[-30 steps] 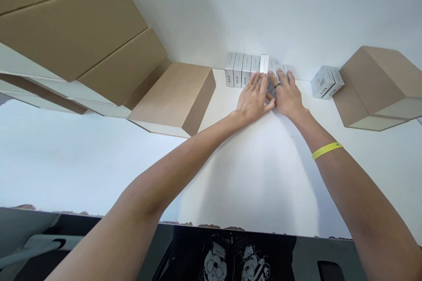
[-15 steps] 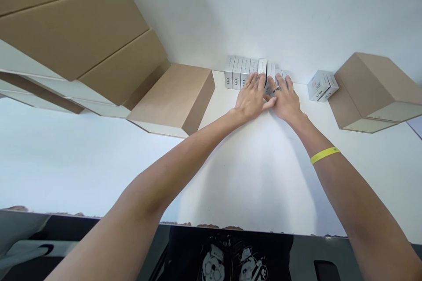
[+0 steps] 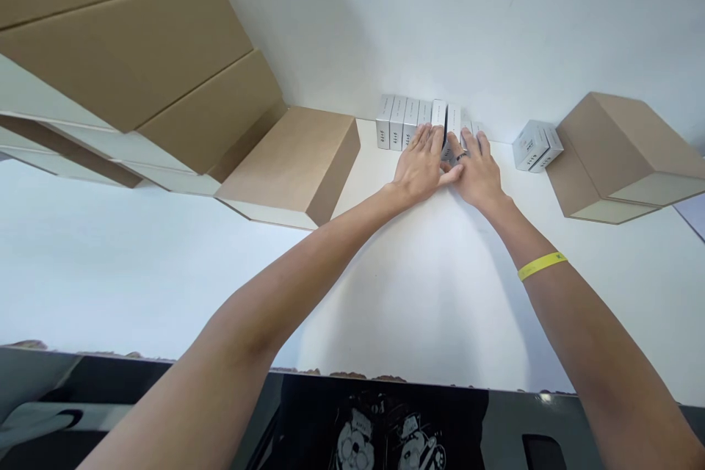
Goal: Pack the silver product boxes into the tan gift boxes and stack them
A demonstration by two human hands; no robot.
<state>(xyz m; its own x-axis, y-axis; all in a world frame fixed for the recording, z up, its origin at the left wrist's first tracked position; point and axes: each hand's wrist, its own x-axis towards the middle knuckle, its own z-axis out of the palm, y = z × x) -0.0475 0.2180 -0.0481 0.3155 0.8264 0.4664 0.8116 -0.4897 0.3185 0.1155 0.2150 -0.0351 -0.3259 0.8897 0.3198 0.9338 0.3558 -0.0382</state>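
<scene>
To my left, a stack of cartons [image 3: 126, 51] climbs the wall [image 3: 435, 22], with one carton [image 3: 289, 154] lying beside it on the table [image 3: 418, 301]. Right of that stands the row of boxes [image 3: 397, 123], at the back of the table near the wall, perhaps placed there because the wall can stop them tipping backward.

The left hand [image 3: 417, 167] lies open, fingers straight and close together, tips against the fronts near the middle of the row. Its thumb reaches across to the right hand [image 3: 479, 175], which is open too, fingers spread over the boxes at the right end. Neither seems wrapped around anything; the flat fingers look suited to steadying several boxes at once, though what lies under them I can't see. A yellow band [image 3: 542, 265] circles the right forearm.

Each box stands upright, a narrow printed side toward the person and its slim top running back to the wall. The row's long axis goes left to right.

Farther right, a pair of boxes [image 3: 537, 147] sits apart and angled, just beside two more cartons [image 3: 611, 154].
</scene>
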